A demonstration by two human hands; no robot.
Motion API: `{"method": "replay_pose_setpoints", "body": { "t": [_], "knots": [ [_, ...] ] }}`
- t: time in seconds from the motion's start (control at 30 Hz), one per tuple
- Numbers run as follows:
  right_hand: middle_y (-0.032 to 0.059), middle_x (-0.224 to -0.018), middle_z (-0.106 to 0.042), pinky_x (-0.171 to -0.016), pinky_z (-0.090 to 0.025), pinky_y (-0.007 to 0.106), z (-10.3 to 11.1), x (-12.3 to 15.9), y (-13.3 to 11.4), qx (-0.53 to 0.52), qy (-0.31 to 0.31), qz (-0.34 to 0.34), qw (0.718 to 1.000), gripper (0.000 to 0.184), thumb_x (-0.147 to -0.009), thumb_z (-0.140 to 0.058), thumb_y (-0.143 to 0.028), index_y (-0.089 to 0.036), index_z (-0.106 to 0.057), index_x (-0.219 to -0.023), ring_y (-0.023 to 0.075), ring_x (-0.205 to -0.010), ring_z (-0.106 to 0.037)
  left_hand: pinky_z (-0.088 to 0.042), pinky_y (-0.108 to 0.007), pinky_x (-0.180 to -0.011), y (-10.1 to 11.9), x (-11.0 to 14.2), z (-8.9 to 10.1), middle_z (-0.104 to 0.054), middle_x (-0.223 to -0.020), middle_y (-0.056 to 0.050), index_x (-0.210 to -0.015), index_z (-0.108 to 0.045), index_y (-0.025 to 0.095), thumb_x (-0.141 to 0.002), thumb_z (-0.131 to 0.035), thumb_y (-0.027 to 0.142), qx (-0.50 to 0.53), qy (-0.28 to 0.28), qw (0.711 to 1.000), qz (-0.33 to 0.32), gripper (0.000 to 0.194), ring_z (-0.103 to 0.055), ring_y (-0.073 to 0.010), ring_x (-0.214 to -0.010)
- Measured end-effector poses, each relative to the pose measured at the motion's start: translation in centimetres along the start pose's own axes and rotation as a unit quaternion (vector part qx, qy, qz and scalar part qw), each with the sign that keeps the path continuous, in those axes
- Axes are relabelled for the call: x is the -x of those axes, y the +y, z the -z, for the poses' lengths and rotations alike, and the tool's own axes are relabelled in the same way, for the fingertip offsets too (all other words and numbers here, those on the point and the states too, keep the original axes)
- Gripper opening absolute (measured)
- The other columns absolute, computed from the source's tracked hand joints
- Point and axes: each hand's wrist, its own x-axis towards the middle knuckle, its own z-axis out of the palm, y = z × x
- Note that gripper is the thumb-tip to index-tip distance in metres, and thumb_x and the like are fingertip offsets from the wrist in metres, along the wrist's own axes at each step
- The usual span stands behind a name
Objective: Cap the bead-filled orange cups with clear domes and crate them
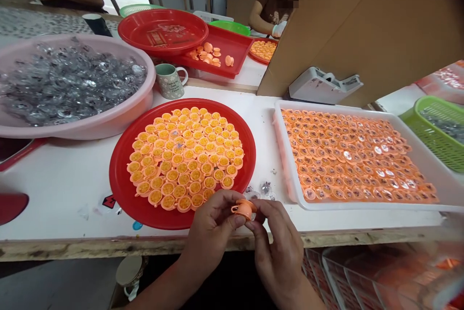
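On a white worktable [65, 179], a round red plastic tray [121, 189] holds rows of orange cups. At the table's near edge, the left hand [210, 235] and right hand [279, 247] together pinch one small orange plastic cup [243, 208].

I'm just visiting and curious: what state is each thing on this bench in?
Orange cup: pinched between left hand and right hand.
Red tray: packed with filled cups.
White tray: covered with capped cups.
Pink basin: heaped with clear lids.
Mug: upright.
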Motion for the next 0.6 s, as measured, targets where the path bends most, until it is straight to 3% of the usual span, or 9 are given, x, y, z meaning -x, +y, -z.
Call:
{"method": "replay_pose_setpoints", "body": {
  "t": [0.13, 0.27, 0.33, 0.43, 0.5, 0.6],
  "knots": [
    [0.0047, -0.095, -0.059, -0.072, -0.048, 0.031, -0.2, -0.6, 0.0, -0.032, -0.011, -0.041, 0.999, 0.027, -0.088, -0.054, -0.008, -0.021, -0.057, -0.111, 0.0179, -0.084, -0.055, -0.05, -0.02, -0.074, -0.2, -0.2, -0.5, -0.065, -0.086, 0.0, -0.09, -0.065, 0.018, -0.08, -0.069, 0.018, 0.079, 0.012, 0.997, 0.012, 0.011, -0.062, -0.0122, -0.082],
    [0.0046, -0.094, -0.059, -0.072, -0.049, 0.033, 0.0, -1.1, -0.1, -0.019, -0.012, -0.045, 0.999, 0.027, -0.086, -0.06, -0.013, -0.022, -0.06, -0.111, 0.0198, -0.085, -0.055, -0.053, -0.023, -0.075, -0.7, -0.2, -0.5, -0.066, -0.095, -0.001, -0.107, -0.063, 0.025, -0.085, -0.065, 0.023, 0.184, -0.033, 0.981, 0.058, 0.022, -0.064, -0.0124, -0.084],
    [0.006, -0.098, -0.06, -0.076, -0.049, 0.035, 0.5, -1.2, -0.1, -0.006, -0.018, -0.024, 1.0, 0.031, -0.087, -0.056, -0.011, -0.022, -0.059, -0.116, 0.0207, -0.09, -0.055, -0.053, -0.025, -0.082, -0.7, -0.2, -0.1, -0.066, -0.104, -0.002, -0.112, -0.064, 0.026, -0.087, -0.064, 0.023, 0.142, -0.046, 0.988, 0.037, 0.025, -0.064, -0.014, -0.092],
    [0.0084, -0.11, -0.059, -0.084, -0.05, 0.038, 1.4, -1.2, -0.1, -0.002, -0.074, -0.001, 0.997, 0.039, -0.088, -0.051, -0.007, -0.023, -0.057, -0.123, 0.0223, -0.1, -0.056, -0.054, -0.023, -0.084, -0.2, -0.2, 0.6, -0.067, -0.108, -0.002, -0.109, -0.067, 0.026, -0.083, -0.067, 0.016, 0.027, -0.052, 0.998, -0.019, 0.028, -0.063, -0.016, -0.101],
    [0.0086, -0.111, -0.059, -0.084, -0.051, 0.038, 1.9, -1.2, -0.1, -0.02, -0.107, -0.005, 0.994, 0.04, -0.088, -0.051, -0.007, -0.024, -0.056, -0.124, 0.0222, -0.102, -0.057, -0.056, -0.022, -0.08, 0.4, -0.3, 0.9, -0.068, -0.105, -0.002, -0.106, -0.069, 0.027, -0.079, -0.069, 0.009, -0.031, -0.055, 0.997, -0.052, 0.033, -0.065, -0.0161, -0.097],
    [0.0071, -0.105, -0.062, -0.082, -0.053, 0.036, 2.2, -1.2, -0.3, -0.062, -0.1, -0.031, 0.993, 0.033, -0.088, -0.055, -0.01, -0.024, -0.059, -0.118, 0.0211, -0.098, -0.059, -0.057, -0.023, -0.078, 0.8, -0.5, 1.2, -0.07, -0.098, -0.002, -0.1, -0.073, 0.024, -0.075, -0.069, 0.004, -0.075, -0.06, 0.992, -0.086, 0.032, -0.067, -0.0156, -0.089]
  ]
}}
